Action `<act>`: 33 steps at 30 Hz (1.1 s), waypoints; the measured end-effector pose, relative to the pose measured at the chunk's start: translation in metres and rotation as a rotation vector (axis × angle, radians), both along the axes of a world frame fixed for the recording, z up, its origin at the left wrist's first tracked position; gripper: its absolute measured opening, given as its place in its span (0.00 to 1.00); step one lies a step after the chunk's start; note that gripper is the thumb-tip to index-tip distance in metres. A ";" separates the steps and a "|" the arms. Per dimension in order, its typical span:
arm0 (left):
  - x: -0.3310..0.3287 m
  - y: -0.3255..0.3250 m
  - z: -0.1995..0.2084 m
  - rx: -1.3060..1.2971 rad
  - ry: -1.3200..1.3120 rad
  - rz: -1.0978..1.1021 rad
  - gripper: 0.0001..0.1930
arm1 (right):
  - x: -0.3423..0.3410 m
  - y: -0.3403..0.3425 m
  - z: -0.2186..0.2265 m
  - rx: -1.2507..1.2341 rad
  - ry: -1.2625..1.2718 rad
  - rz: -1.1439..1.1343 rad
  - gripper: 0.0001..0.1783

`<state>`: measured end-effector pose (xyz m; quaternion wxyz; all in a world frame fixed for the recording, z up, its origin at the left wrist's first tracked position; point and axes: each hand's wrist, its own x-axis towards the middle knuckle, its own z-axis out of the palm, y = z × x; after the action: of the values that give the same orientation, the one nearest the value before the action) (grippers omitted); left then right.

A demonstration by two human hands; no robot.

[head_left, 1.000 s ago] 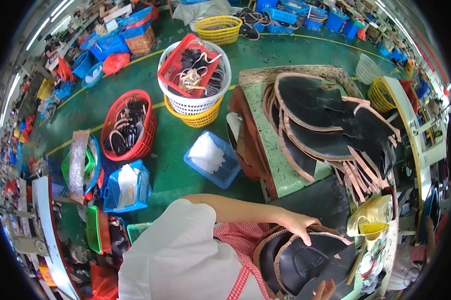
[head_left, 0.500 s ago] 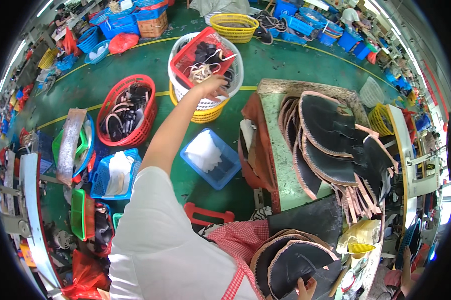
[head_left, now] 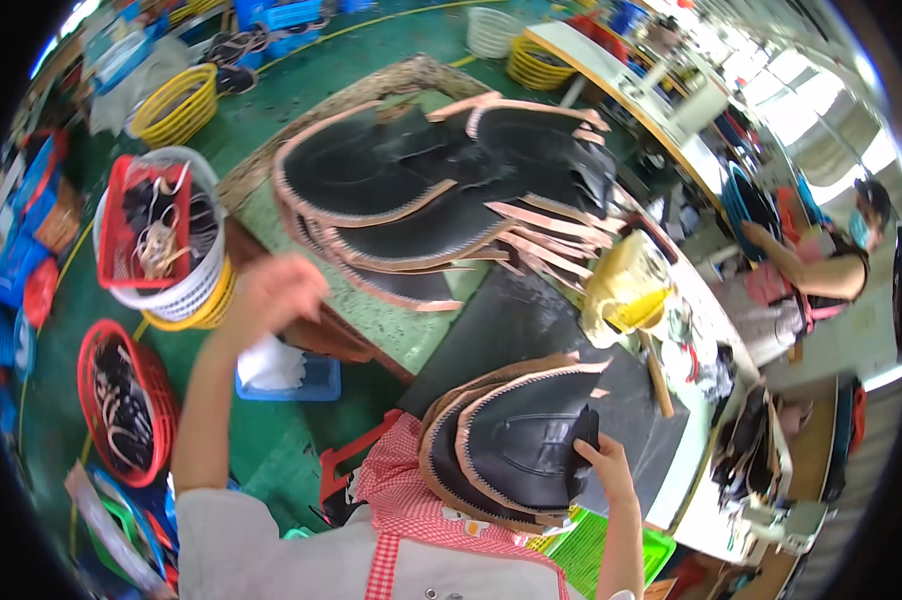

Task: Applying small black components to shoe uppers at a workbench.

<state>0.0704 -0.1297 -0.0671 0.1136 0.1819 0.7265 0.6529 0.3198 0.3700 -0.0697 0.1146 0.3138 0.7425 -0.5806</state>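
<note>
My right hand point(head_left: 609, 468) pinches the edge of a black leather shoe piece point(head_left: 516, 435) with a pink zigzag border. This piece tops a small stack of similar ones resting on my lap, over the red checked apron point(head_left: 396, 475). My left hand point(head_left: 281, 295) is raised left of the table, its fingers smeared by motion. It hangs in front of the table's brown side, and nothing clearly shows in it. On the table point(head_left: 371, 335) lies a larger pile of black shoe pieces point(head_left: 401, 230) with pink edges, beside a dark flat sheet point(head_left: 531, 325).
At left stand a white basket point(head_left: 206, 205) holding a red basket point(head_left: 121, 225), and a red basket point(head_left: 161, 400) of dark parts. A blue tray point(head_left: 316, 382) is below my left hand. A yellow bag point(head_left: 621, 275) lies on the table. Another person point(head_left: 821, 270) works at right.
My view has swung right toward the table. My left hand has drawn back from the white and red baskets. My right hand remains at the stack on my lap.
</note>
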 end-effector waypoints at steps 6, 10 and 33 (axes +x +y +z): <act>0.032 0.169 -0.021 -0.465 0.288 -0.432 0.32 | 0.020 -0.001 -0.015 -0.514 0.099 -0.255 0.26; 0.052 0.220 -0.051 -0.388 0.581 -0.452 0.32 | 0.020 -0.010 -0.016 -0.666 0.169 -0.223 0.38; -0.071 0.021 0.026 0.028 -0.158 -0.466 0.16 | 0.021 0.023 -0.037 -0.456 0.096 -0.061 0.48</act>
<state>-0.0006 -0.1087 -0.0407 0.3153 0.2944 0.6445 0.6312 0.3407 0.3926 -0.1063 0.1294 0.2739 0.5869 -0.7509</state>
